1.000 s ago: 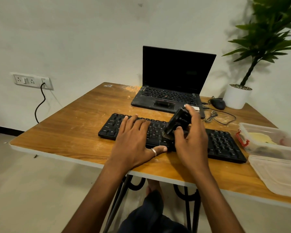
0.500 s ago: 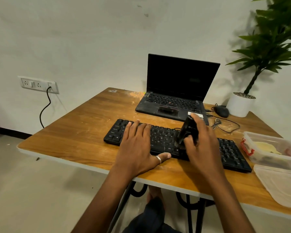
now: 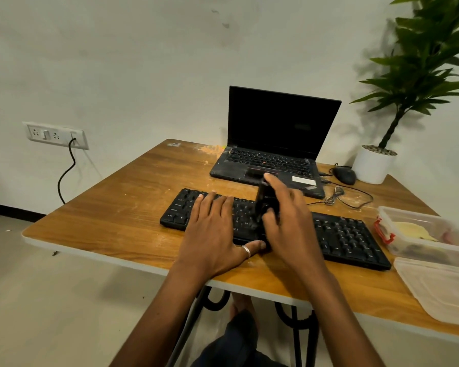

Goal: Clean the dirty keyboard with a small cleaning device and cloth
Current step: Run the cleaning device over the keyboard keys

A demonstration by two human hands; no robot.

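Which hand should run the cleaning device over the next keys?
Right. The right hand grips the cleaning device over the keyboard; the left hand lies flat on the keys, likely steadying it.

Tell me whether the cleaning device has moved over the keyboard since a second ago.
Yes. Against the keyboard, the cleaning device in the right hand has swung its top leftward, now nearly upright; its lower end stays near the keyboard's middle.
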